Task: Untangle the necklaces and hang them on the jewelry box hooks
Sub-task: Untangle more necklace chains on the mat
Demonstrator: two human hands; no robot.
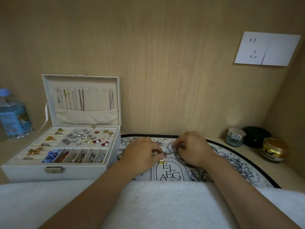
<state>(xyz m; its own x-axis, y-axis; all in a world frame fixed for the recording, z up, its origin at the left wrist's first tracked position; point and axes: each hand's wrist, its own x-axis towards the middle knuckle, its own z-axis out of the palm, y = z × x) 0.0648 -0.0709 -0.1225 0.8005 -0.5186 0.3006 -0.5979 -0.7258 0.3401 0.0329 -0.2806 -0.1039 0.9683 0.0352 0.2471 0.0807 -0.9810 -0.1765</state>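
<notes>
- The left hand (142, 152) rests on a flower mat (231, 161) that lies on the desk (257, 169).
- Its fingers are curled in and pinch one end of a thin necklace (165, 153).
- The right hand (191, 150) is near it on the same mat. Its fingers are curled too and pinch the other end of the chain.
- The necklace runs between the two hands, low over the mat. A small gold charm (161, 161) sits just beside the left hand.
- The jewelry box (54, 172) stands open on the desk, just left of the mat.
- A row of hooks (85, 89) is inside the raised lid. Some chains (81, 100) hang from them, down into a cloth pocket.
- The bottom tray holds lots of little earrings and beads (85, 138).
- A water bottle (13, 116) stands left of the box.
- Three small jars (235, 137) stand in the right back corner.
- A white fluffy cloth (165, 204) lies under both arms.
</notes>
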